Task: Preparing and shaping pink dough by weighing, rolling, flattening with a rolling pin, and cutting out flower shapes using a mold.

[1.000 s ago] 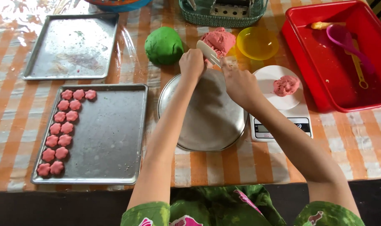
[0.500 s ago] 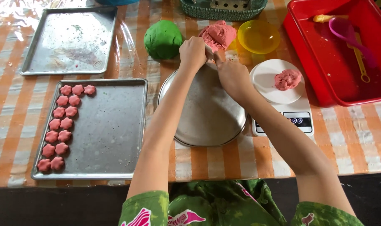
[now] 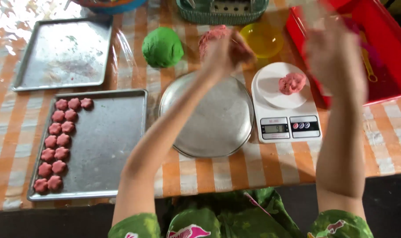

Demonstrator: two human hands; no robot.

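Head view, looking down on a table (image 3: pixel 271 169) covered in an orange-and-white checked cloth. Left hand (image 3: pixel 224 50) is blurred and sits at the large pink dough lump (image 3: pixel 213 37), partly covering it; fingers appear curled against the dough, but whether the grip is clamped on it cannot be told. Right hand (image 3: pixel 334 55) is raised above the table, blurred, fingers spread apart, holding nothing visible; it blocks part of the red tray (image 3: pixel 394 57) behind it.

Small pink dough piece (image 3: pixel 292 83) rests on the white plate of the kitchen scale (image 3: pixel 285 108), just right of the left forearm. Round metal plate (image 3: pixel 222 119) lies between scale and baking tray, the left forearm crossing over its left edge. Green dough ball (image 3: pixel 162 46) sits to the left of the pink lump, apart from it. Yellow bowl (image 3: pixel 263 39) stands just right of the pink lump, above the scale.

Near baking tray (image 3: pixel 108 145) carries flower-shaped pink pieces (image 3: pixel 57 141) in two columns along its left side, with a short row across the top. Second metal tray (image 3: pixel 64 55) lies beyond it, bare metal with smears. Green basket (image 3: pixel 222 11) at the top edge, contents unclear.
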